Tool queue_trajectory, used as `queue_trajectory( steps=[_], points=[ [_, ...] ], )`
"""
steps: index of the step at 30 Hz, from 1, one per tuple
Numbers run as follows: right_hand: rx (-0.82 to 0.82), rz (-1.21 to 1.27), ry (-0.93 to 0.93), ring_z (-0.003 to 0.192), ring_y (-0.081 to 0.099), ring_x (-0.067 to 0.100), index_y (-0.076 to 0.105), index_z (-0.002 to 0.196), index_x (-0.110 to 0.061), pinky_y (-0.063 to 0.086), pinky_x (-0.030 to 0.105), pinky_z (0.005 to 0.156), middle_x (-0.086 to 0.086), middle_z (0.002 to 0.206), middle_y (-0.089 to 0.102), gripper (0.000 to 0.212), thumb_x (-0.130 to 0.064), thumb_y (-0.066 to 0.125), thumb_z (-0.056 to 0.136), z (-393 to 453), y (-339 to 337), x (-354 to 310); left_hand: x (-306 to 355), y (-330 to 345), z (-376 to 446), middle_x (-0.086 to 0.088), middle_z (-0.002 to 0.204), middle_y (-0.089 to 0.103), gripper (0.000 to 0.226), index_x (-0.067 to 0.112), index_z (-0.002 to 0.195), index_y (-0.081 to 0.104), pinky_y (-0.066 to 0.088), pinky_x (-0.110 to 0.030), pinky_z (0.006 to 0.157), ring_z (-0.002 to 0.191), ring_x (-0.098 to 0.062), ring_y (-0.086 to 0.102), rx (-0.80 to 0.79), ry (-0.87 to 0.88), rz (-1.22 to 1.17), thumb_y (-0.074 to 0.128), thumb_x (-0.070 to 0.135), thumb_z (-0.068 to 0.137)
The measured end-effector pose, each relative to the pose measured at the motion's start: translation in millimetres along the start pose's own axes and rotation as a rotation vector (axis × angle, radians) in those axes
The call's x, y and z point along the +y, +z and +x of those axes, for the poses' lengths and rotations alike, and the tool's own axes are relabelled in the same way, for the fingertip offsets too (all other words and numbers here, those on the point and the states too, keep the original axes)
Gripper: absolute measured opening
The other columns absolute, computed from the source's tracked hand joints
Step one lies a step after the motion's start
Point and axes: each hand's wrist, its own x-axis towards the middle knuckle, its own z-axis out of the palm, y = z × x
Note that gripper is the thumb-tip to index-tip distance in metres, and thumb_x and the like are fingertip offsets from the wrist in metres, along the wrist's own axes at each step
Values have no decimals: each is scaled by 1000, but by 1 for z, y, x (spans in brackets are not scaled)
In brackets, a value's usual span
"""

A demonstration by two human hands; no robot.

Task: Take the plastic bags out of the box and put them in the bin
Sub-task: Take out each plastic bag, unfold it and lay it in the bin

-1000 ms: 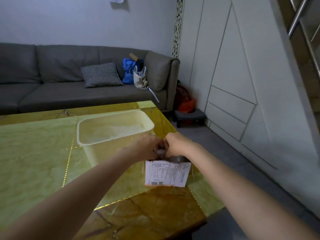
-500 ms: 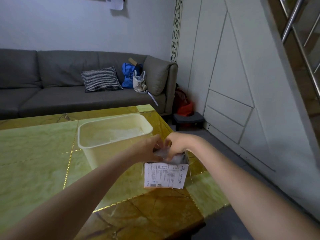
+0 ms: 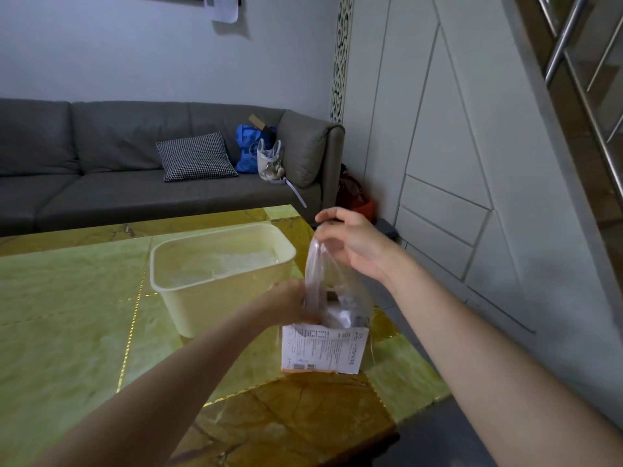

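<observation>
A small white printed box [image 3: 323,352] stands near the table's right edge. A clear plastic bag [image 3: 323,281] rises out of its top. My right hand [image 3: 350,244] pinches the bag's upper end above the box. At the box's top left edge, my left hand [image 3: 290,306] rests against the box and the bag's lower part; its fingers are hidden. The cream plastic bin [image 3: 202,305] sits just left of the box, with clear plastic lying inside it.
The green and gold marble table [image 3: 67,332] ends just right of the box. A grey sofa [image 3: 101,183] with a checked cushion [image 3: 195,156] and bags stands behind. White wall panels and grey floor lie to the right.
My right hand has risen from the box top, drawing a clear plastic bag up and out. My left hand has stayed at the box. The view has tilted up a little.
</observation>
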Motion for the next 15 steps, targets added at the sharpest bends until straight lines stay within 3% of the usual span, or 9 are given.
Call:
queue_trajectory(
  steps=[3,6,10,15],
  points=[
    [47,70,-89,58,56,11,56,94,-12,49,19,53,4,74,57,26,12,58,83,4,0,-11,-1,-16,-3,-7,107,65,36,14,114,58,55,-31,82,95,-20,64,-4,-1,-385,69,23,80],
    [121,193,-143,66,59,13,59,95,-12,54,20,61,5,80,57,26,11,59,84,6,-1,-14,-4,-36,-5,-6,108,66,36,12,113,58,50,-39,93,100,-21,64,13,11,-623,69,17,79],
    [94,146,-136,71,59,15,59,97,-11,52,29,74,5,83,57,25,11,59,84,8,7,-7,-9,-35,-11,-3,112,64,39,14,117,55,43,-42,102,109,-19,59,-72,-37,-503,67,12,80],
    [87,118,-176,68,57,13,58,97,-10,51,22,59,3,80,55,25,11,58,85,8,22,-14,-3,-23,-13,-1,117,61,42,17,122,55,43,-37,102,111,-17,56,-69,-13,-424,67,12,81]
  ],
)
